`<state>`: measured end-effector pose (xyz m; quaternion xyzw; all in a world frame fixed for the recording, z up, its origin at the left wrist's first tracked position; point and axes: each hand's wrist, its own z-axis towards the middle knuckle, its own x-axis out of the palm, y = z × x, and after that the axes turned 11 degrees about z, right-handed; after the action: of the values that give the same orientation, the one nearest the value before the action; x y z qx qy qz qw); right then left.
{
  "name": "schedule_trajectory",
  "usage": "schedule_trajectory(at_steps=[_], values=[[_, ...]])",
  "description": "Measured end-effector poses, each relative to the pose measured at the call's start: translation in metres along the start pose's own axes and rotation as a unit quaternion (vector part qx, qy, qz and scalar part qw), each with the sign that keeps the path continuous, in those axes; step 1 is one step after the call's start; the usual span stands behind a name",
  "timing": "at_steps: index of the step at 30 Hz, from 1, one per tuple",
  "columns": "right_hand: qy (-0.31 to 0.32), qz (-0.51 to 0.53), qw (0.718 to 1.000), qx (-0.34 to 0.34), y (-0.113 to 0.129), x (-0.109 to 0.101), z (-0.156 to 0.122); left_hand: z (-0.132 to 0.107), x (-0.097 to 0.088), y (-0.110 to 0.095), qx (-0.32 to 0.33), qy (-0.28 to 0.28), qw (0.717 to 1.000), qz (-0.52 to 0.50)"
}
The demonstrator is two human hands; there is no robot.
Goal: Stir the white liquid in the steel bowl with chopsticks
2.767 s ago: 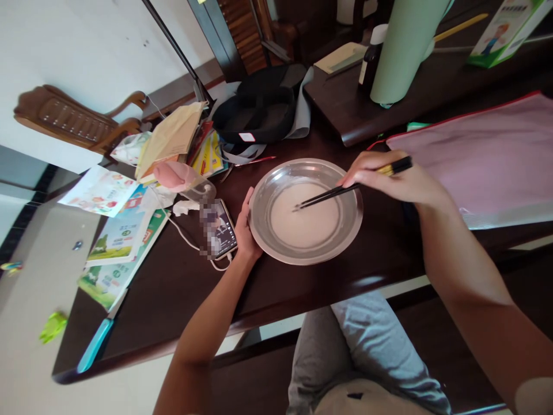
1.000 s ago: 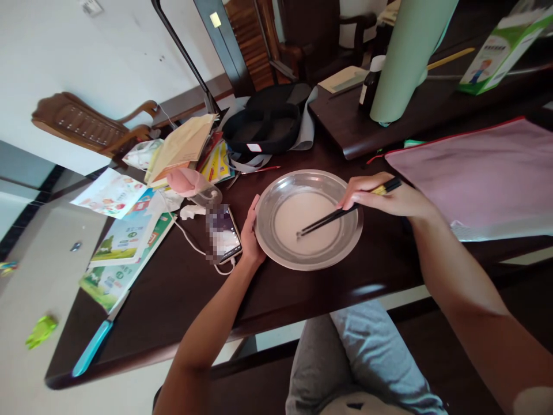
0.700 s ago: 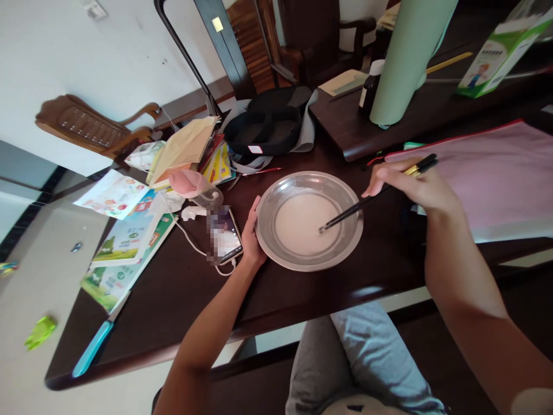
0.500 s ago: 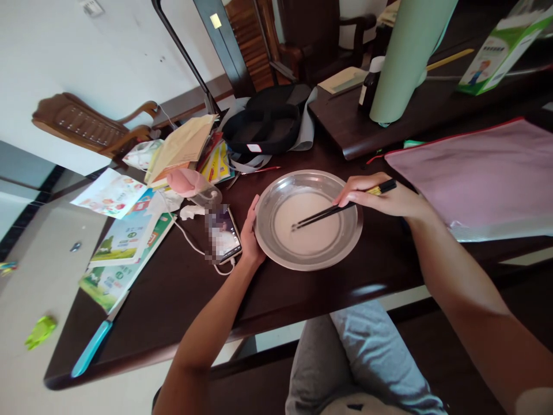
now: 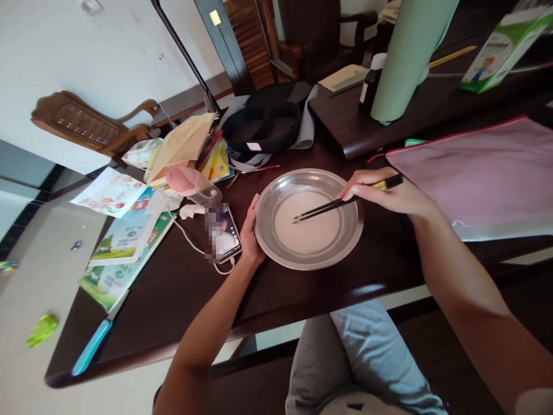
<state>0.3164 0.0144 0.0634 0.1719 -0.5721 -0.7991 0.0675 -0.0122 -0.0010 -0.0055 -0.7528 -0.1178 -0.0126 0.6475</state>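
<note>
A round metal bowl [image 5: 276, 253] with a wide rim stands on the dark wooden table. Pale, milky liquid [image 5: 306, 236] covers its bottom. My left hand [image 5: 252, 233] grips the bowl at its left side, thumb along the rim and the other fingers hidden below. Black chopsticks [image 5: 324, 208] with gold-patterned ends are pinched in my right hand [image 5: 375, 187], which is over the bowl's right rim. Their tips touch the liquid near the middle of the bowl. A phone [image 5: 227, 233] with a white cable lies just left of my left hand.
Booklets [image 5: 121, 239] and a blue-handled knife [image 5: 93, 346] lie at the left. Behind the bowl sits a black bag [image 5: 263, 129]. A pink zip pouch [image 5: 479, 173] is on the right. A green cylinder [image 5: 410, 63] and a dark bottle [image 5: 370, 83] stand on the raised surface behind.
My right hand has shifted slightly right and up, and the chopstick tips have moved a little up through the liquid. My left hand stays on the bowl.
</note>
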Motion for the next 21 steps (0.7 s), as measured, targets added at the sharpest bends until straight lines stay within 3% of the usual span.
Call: schedule_trajectory(at_steps=[4, 10, 12, 18, 21], values=[[-0.085, 0.002, 0.996, -0.008, 0.005, -0.014, -0.005, -0.001, 0.001, -0.001, 0.002, 0.001, 1.0, 0.006], [0.061, 0.043, 0.997, -0.003, 0.001, -0.007, -0.001, -0.002, 0.002, -0.002, 0.006, 0.004, 1.0, 0.014], [0.07, 0.034, 0.997, 0.005, -0.001, -0.001, 0.001, -0.001, 0.001, -0.001, 0.006, 0.006, 1.0, 0.013], [-0.075, -0.007, 0.997, 0.007, 0.005, -0.01, -0.004, -0.001, 0.001, -0.001, 0.006, 0.003, 1.0, 0.015], [-0.066, 0.026, 0.997, -0.013, 0.007, -0.015, -0.006, -0.001, 0.002, -0.002, 0.003, 0.001, 1.0, 0.01]])
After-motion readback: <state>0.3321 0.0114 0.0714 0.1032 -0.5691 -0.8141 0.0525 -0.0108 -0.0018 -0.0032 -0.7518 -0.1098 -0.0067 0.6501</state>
